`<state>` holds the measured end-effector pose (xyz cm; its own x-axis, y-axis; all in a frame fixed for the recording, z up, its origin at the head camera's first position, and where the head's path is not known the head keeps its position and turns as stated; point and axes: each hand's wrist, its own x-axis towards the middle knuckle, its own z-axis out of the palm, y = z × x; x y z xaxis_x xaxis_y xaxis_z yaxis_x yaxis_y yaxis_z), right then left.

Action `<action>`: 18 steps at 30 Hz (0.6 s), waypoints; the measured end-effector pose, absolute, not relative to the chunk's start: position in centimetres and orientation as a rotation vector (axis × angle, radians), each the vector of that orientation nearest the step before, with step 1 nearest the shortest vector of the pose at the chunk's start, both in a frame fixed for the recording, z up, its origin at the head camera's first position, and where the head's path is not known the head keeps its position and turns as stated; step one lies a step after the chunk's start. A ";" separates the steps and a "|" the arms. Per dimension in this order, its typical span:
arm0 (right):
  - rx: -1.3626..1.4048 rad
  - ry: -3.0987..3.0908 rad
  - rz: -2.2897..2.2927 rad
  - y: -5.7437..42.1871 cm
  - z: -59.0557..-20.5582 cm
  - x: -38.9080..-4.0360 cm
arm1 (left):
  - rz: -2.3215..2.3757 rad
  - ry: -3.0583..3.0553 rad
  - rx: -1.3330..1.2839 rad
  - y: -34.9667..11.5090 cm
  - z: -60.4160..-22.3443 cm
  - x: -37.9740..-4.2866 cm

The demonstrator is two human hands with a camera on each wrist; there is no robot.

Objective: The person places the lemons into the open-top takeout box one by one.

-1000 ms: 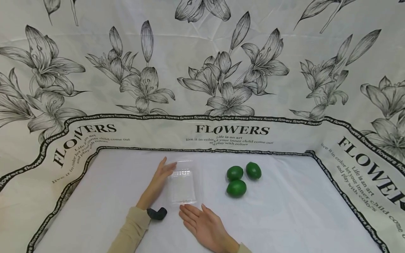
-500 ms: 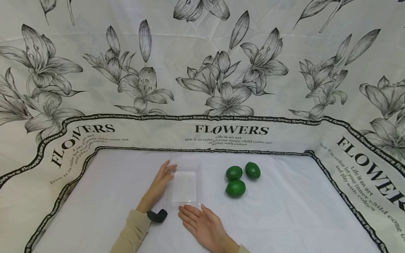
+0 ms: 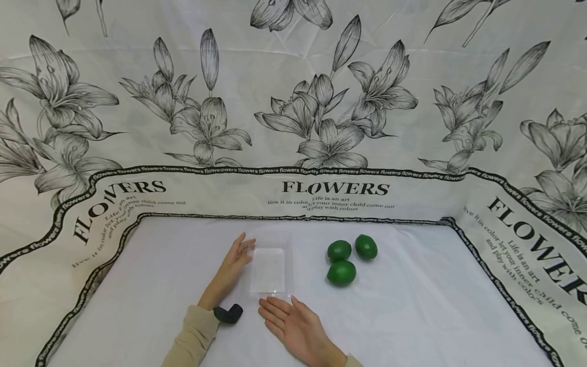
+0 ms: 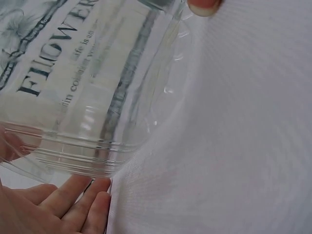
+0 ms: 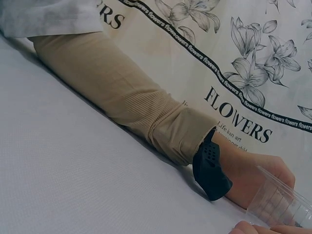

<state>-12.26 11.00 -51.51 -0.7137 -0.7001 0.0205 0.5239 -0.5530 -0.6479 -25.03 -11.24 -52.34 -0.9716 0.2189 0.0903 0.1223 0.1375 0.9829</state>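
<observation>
A clear plastic box [image 3: 267, 270] rests on the white cloth, left of middle in the head view. My left hand [image 3: 233, 257] stands along its left side, with outstretched fingers at the far left corner. In the left wrist view one left fingertip [image 4: 204, 7] shows at the wall of the box. My right hand [image 3: 298, 326] lies palm turned up at the near side, its straight fingers right at the box's edge. Three green limes [image 3: 341, 273] sit close together to the right of the box.
A black wrist mount [image 3: 228, 313] sticks out from the left wrist beside a beige sleeve [image 3: 190, 331]. White cloth [image 3: 412, 306] covers the table. A flower-printed curtain [image 3: 339, 196] stands upright around its back and sides.
Over the last second the left fingers have come down and slightly closer to the box, and the box's outline has shifted a little. The right hand and limes have hardly moved.
</observation>
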 end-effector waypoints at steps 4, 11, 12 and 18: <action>-0.360 0.828 -2.251 11.0 -51.6 -12.3 | 2.003 2.313 0.381 -11.4 -52.3 -24.9; -0.349 0.843 -2.261 11.0 -51.7 -12.3 | 2.036 2.314 0.409 -11.4 -52.3 -24.7; -0.347 0.845 -2.262 10.9 -51.7 -12.3 | 2.038 2.318 0.408 -11.4 -52.2 -24.7; -0.330 0.845 -2.265 11.0 -51.8 -12.3 | 1.954 2.400 0.365 -11.4 -50.9 -23.8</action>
